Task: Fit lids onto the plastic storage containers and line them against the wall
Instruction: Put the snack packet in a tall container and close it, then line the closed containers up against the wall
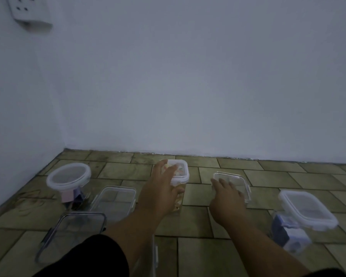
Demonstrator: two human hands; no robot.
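Several clear plastic containers stand on a tiled floor. My left hand [162,184] grips a tall square lidded container [181,172] holding colourful pieces, fingers on its lid and thumb on its side. My right hand [226,198] rests with spread fingers on a clear rectangular lid or container [238,180] to the right. A round lidded jar [68,176] stands at the left, a lidded square container [306,210] at the right. An open rectangular tub [116,198] and another open tub [74,226] lie nearer me on the left.
The pale wall [188,86] meets the floor just behind the containers, with a side wall at the left forming a corner. A white socket [28,11] hangs high on the left wall. Bare tiles [204,256] lie near me.
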